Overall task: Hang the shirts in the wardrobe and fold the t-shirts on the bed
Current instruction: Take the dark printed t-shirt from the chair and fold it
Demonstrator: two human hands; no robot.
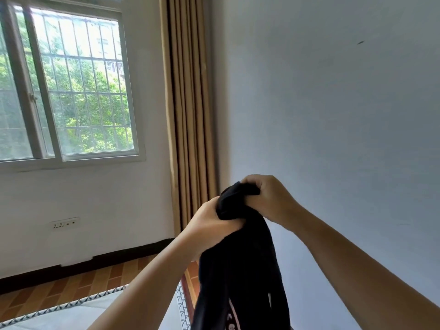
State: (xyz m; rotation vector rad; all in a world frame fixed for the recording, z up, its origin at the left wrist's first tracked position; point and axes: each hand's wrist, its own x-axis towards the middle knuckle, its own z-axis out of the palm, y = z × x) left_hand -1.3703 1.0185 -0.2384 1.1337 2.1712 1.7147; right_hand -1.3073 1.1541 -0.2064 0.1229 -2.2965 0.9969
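Note:
A black t-shirt (240,270) with a pale printed strip near its lower part hangs bunched in front of me. My left hand (209,225) grips the bunched fabric just below its top. Slightly higher and to the right, my right hand (269,198) clenches the top of the cloth. Both hands are held up close together, above the corner of the bed (71,313). The garment's lower end runs out of the frame. No wardrobe is in view.
The bed has a light cover with a patterned border at the bottom left. Beyond it lies a brown tiled floor (78,284). A barred window (69,91) fills the left wall, a beige curtain (188,115) hangs in the corner, and a bare wall (333,103) stands to the right.

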